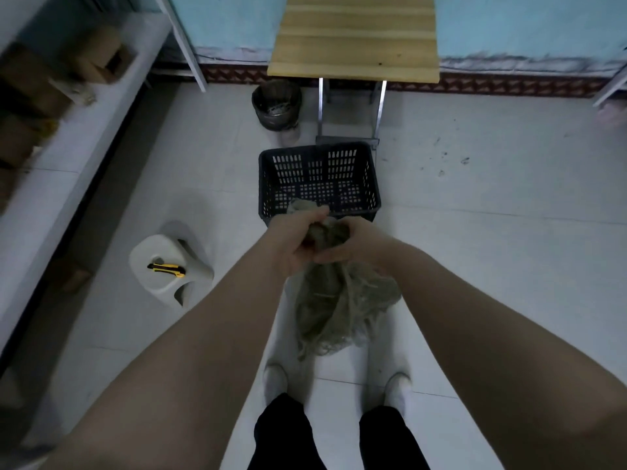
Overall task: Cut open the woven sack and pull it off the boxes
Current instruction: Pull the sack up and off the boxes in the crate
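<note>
Item: woven sack (334,300), bunched, hanging above the floor before my feet. My left hand (298,239) and right hand (353,242) both clench its gathered top. Beyond: black crate (319,179). Left: yellow knife (166,269) on white stool (169,266).

Both hands, left (298,240) and right (353,242), grip the bunched woven sack (339,300) just before a black basket (319,183)
</note>
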